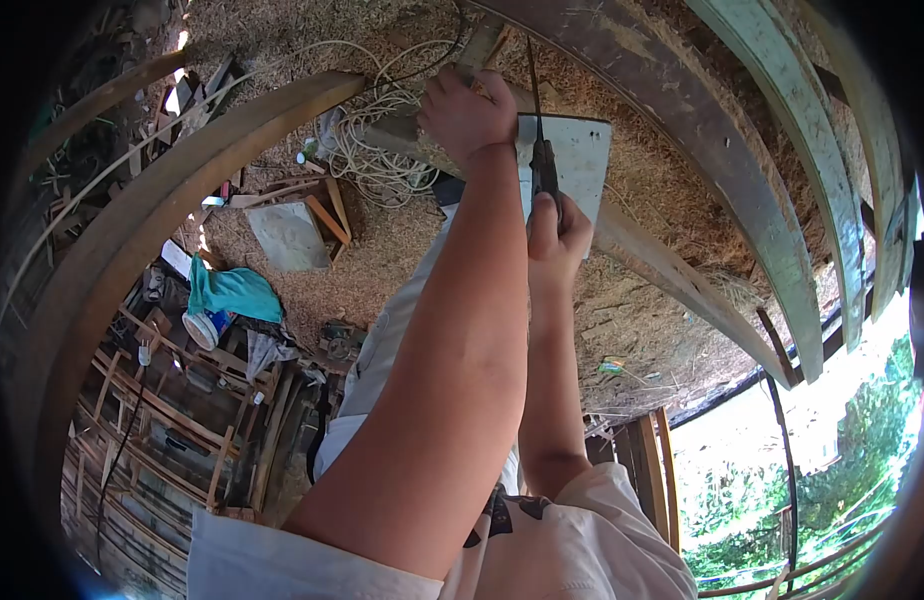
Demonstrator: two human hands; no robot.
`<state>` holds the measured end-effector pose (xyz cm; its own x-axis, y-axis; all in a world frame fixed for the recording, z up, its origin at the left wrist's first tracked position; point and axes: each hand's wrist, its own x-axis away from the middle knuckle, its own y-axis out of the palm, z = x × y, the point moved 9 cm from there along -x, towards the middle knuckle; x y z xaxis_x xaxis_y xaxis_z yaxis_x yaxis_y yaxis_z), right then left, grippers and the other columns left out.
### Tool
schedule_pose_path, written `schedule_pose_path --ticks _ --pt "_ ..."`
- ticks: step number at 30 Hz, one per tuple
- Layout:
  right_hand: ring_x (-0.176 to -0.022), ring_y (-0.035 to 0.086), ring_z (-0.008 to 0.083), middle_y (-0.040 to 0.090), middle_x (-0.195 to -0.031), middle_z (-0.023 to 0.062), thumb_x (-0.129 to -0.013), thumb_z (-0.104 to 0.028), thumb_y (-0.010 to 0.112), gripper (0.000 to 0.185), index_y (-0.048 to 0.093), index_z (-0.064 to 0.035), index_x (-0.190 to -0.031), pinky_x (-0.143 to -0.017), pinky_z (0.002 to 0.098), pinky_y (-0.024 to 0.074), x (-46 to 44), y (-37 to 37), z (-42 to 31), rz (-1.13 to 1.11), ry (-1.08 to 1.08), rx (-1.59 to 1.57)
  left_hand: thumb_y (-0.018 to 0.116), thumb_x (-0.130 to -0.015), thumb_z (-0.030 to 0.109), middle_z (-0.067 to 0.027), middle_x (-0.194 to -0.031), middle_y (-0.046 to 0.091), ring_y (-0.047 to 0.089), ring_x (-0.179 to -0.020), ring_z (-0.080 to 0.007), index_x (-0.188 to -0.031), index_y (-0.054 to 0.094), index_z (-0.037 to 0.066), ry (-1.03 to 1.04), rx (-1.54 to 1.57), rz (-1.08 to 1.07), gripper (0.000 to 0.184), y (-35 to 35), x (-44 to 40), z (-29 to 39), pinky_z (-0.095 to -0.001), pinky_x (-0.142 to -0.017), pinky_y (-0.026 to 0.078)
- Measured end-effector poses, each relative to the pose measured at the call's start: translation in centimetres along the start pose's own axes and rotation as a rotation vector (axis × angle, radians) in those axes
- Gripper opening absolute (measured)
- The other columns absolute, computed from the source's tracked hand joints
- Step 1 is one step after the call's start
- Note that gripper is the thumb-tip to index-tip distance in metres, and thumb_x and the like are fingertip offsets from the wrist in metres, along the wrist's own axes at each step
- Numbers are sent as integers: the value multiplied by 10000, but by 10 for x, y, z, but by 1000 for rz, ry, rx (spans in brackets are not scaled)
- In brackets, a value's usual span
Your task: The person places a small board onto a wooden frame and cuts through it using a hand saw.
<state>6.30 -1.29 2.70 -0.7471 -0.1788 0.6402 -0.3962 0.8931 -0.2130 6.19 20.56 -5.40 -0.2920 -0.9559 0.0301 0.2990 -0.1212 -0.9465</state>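
Right hand clamped on saw, held over white board; left hand at timber, grip unclear to us. We judge blade could slip sideways into left hand if timber shifts.

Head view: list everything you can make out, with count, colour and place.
Handsaw: 1, dark, in right hand
Flat panel: 1, white, beside handsaw
Straight beam: 1, brown, right of panel
Curved timbers: at least 5, brown and greenish, both sides
Cord: 1 tangle, cream, left of left hand
Slab: 1, grey, below cord
Cloth: 1, teal, lower left
Bucket: 1, white, beside cloth
Shavings: uncounted, tan, ground
Greenery: uncounted, green, lower right
Left hand: 1, bare, left of handsaw
Right hand: 1, bare, on handsaw
Sleeves: 2, white, bottom
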Motion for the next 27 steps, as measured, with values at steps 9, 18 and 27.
schedule_pose_path --ticks 9,18,27 --pt "-597 390 75 450 -601 -16 -1018 -236 619 380 508 -31 -718 -529 329 274 28 -16 12 13 -62 -46 542 -923 399 -200 -999 660 652 -924 -423 -1047 648 5 39 13 76 426 -6 2 6 -563 -835 485" --pt "-598 387 69 456 -600 -16 -1000 -255 642 371 540 -20 -732 -531 325 308 82 -38 28 0 -5 -120 534 -938 367 -227 -923 685 673 -827 -449 -944 649 -3 116 36 238 388 -13 4 7 -599 -729 511" --pt "-565 390 96 416 -574 0 -988 -303 655 414 520 -29 -708 -523 328 278 79 -30 11 94 -109 11 528 -938 355 -230 -880 673 669 -795 -457 -897 634 -10 127 24 219 382 -12 2 7 -585 -684 515"
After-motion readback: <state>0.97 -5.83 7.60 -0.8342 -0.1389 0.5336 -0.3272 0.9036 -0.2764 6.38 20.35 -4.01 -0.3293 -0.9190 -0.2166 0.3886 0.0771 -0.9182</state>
